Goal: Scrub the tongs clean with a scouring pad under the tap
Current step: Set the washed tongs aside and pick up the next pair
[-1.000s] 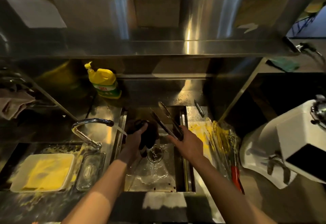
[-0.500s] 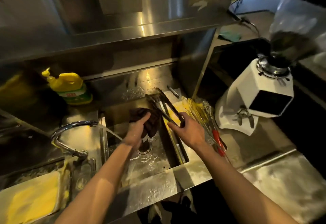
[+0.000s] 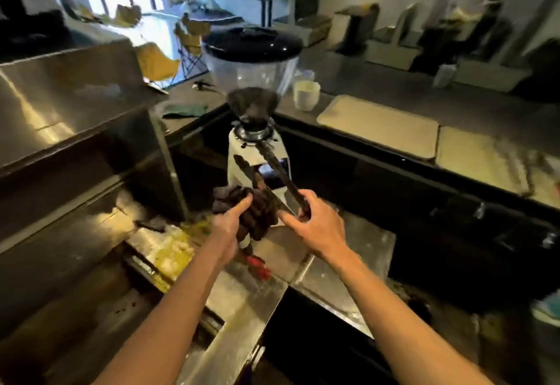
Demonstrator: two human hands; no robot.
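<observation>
The right hand (image 3: 315, 227) has its grip closed around the hinge end of the tongs (image 3: 277, 169), held above the bench (image 3: 368, 246): dark, slim arms splayed, tips up. The left hand (image 3: 228, 227) has its grip round a dark scouring pad (image 3: 257, 218), pressed against one arm.

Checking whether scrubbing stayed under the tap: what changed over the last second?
The left hand and right hand rose from the sink and swung right, away from the tap. The camera turned too, so sink and tap are out of view. The tongs now point up in front of the coffee grinder. Unchanged: the right hand grips the tongs' hinge end, and the left holds the scouring pad against one tong arm.
</observation>
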